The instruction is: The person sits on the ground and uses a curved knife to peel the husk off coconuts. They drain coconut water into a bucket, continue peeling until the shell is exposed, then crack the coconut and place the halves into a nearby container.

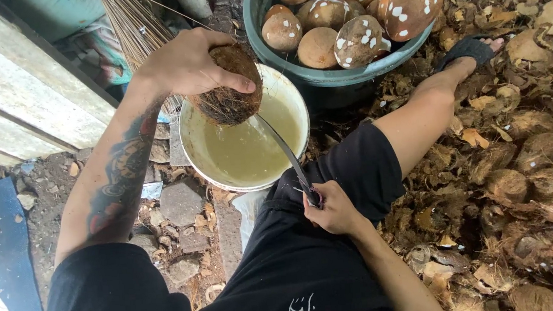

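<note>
Our left hand (187,67) gripped the coconut (231,86) over the white bucket (189,133); our right hand (333,210) clasped the knife (286,155). We judged short strikes safest.

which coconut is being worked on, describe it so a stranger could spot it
Find the white bucket of cloudy liquid below the teal tub of coconuts. The coconut hangs over its rim in the left hand. Unlike the tub's smooth, white-flecked ones, it is dark and hairy.
</note>
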